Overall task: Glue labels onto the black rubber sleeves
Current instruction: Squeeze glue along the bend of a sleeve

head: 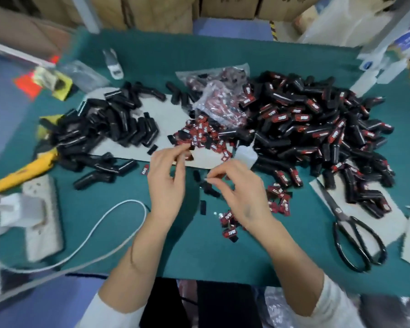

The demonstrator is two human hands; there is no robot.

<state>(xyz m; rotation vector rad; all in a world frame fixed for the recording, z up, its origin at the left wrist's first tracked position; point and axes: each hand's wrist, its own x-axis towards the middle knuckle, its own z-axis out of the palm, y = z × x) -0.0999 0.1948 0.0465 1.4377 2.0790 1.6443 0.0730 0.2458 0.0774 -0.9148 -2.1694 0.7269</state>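
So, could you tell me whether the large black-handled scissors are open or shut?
Shut: the black-handled scissors lie with blades together and handle loops side by side.

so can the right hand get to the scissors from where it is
Probably yes: the scissors lie flat on the green table to the right of the right hand, with bare table between them, though that hand's fingers are pinching something small.

sleeves point(118, 124): glossy black rubber | table point(223, 256): matt green | bag point(218, 102): clear glossy plastic | scissors point(350, 230): shiny black handles
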